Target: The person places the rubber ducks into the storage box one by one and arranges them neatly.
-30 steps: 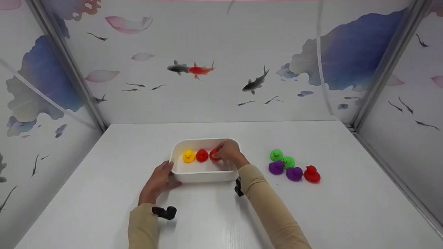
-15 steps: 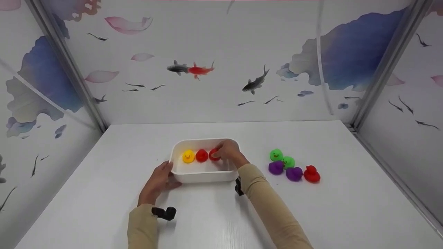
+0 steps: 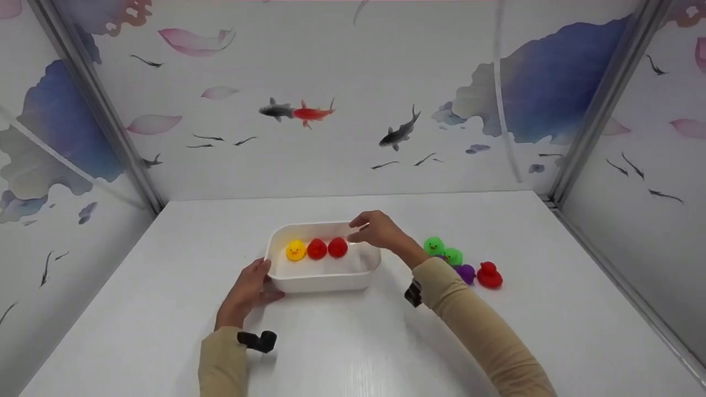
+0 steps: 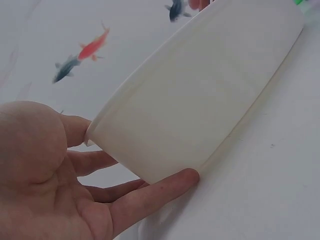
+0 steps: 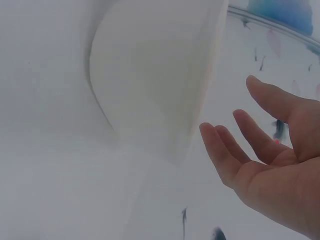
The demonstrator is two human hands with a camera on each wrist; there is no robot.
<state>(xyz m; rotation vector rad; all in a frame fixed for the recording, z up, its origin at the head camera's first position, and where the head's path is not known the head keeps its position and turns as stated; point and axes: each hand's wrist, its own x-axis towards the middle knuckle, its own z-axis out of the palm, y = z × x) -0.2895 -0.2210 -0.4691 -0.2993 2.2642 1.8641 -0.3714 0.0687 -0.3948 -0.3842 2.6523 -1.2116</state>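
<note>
On the table stands a white plastic tub (image 3: pixel 320 283) holding a row of three rubber ducks: a yellow duck (image 3: pixel 295 251), a red duck (image 3: pixel 316 249) and another red duck (image 3: pixel 338 247). My left hand (image 3: pixel 249 286) grips the tub's left end. In the left wrist view its thumb is at the rim and its fingers lie along the wall and lower edge. Above the tub's right part is my right hand (image 3: pixel 379 229), fingers apart and holding nothing. The right wrist view shows those fingers (image 5: pixel 215 150) spread beside the tub's outer wall (image 5: pixel 145 70).
Right of the tub sits a group of rubber ducks: a green duck (image 3: pixel 434 246), another green duck (image 3: pixel 453 256), a purple duck (image 3: pixel 466 274) and a red duck (image 3: pixel 490 275). My right sleeve (image 3: pixel 474 320) partly hides the purple ones. Printed walls enclose the white table.
My right hand has let go of the rightmost red duck in the tub and risen up and to the right. The left hand keeps its grip. The head view has shifted slightly.
</note>
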